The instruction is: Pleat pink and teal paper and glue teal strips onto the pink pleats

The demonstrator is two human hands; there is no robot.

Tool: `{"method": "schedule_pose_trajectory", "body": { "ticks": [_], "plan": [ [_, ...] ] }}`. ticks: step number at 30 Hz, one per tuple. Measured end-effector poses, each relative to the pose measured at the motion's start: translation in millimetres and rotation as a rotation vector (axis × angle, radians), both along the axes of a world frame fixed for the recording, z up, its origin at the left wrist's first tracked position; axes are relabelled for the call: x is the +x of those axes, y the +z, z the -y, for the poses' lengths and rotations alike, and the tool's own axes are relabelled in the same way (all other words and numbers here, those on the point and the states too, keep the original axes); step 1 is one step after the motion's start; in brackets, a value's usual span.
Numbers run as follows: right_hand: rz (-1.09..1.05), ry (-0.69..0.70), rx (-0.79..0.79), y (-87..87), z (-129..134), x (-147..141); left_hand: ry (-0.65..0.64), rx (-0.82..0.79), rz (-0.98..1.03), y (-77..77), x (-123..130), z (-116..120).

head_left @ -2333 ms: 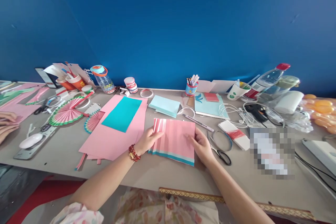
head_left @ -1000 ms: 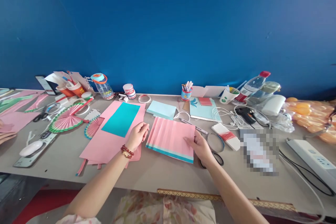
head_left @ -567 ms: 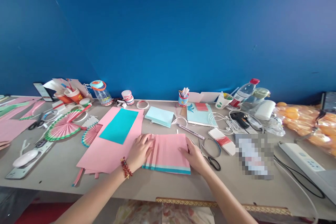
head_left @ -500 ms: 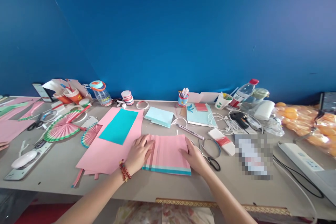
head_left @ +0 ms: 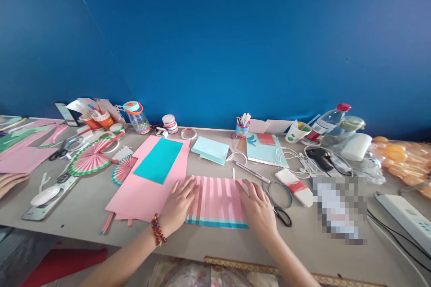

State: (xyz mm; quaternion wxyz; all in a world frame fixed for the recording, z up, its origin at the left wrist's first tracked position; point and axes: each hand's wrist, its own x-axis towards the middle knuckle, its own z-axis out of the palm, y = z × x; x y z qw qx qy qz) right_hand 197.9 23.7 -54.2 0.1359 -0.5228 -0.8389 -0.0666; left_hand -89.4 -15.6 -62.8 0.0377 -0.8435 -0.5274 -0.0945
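A pink sheet (head_left: 218, 199) with a teal strip along its near edge lies on the table, creased with several parallel folds. My left hand (head_left: 180, 202), with a red bead bracelet at the wrist, rests on its left end, fingers spread. On the right end lies my right hand (head_left: 258, 206), its fingers flat and apart. Left of the sheet, a teal rectangle (head_left: 158, 160) lies on larger pink paper (head_left: 126, 199). Beyond are folded light blue papers (head_left: 210, 149). Black-handled scissors (head_left: 283, 216) lie right of my right hand.
Folded paper fans (head_left: 90, 158), a phone with a white mouse (head_left: 45, 195) and paper cups (head_left: 103, 119) stand or lie left. A bottle (head_left: 328, 122), cables (head_left: 296, 159) and a power strip (head_left: 404, 210) are right. Another person's hand (head_left: 11, 182) shows at the left edge.
My right hand has come down flatter on the right end of the sheet. More folds show across the sheet. The view has shifted left, and another person's hand has appeared at the left edge.
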Motion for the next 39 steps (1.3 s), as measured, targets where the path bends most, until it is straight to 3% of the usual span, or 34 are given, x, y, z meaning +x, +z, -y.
{"method": "schedule_pose_trajectory", "body": {
  "ticks": [3,7,11,19,22,23,26,28,30,34,39],
  "plan": [
    [-0.034,0.124,0.026,0.6,10.3,-12.6,-0.034,-0.021,-0.002,-0.3,5.5,3.4],
    [-0.008,0.287,-0.009,-14.1,14.6,-20.3,-0.071,-0.024,-0.033,-2.5,6.2,6.3],
    [0.007,0.32,-0.013,-26.0,10.8,-13.8,-0.09,-0.018,-0.062,-3.4,-0.8,6.3],
    [-0.011,0.327,-0.007,-32.7,9.0,-9.8,-0.073,-0.078,-0.092,0.7,-6.2,13.5],
    [0.0,0.324,0.009,-36.0,8.1,-9.7,-0.054,-0.074,-0.046,7.9,-24.3,7.5],
    [0.005,0.327,0.014,-36.6,7.9,-9.6,-0.018,-0.049,-0.018,10.9,-36.1,2.1],
    [0.013,0.325,0.025,-37.0,8.0,-9.6,0.356,0.131,0.056,18.7,-84.5,-21.9],
    [0.007,0.321,0.024,-36.5,8.3,-9.7,0.605,0.149,0.013,20.4,-117.6,-38.1],
    [-0.008,0.318,0.021,-35.8,8.4,-9.9,0.756,0.097,-0.077,18.9,-141.7,-49.5],
    [-0.021,0.325,0.018,-34.5,8.3,-10.2,0.825,0.06,-0.139,12.9,-157.2,-58.8],
    [0.004,0.323,-0.003,-33.9,8.6,-10.1,0.852,0.053,0.029,9.9,-163.1,-64.5]
  ]
}}
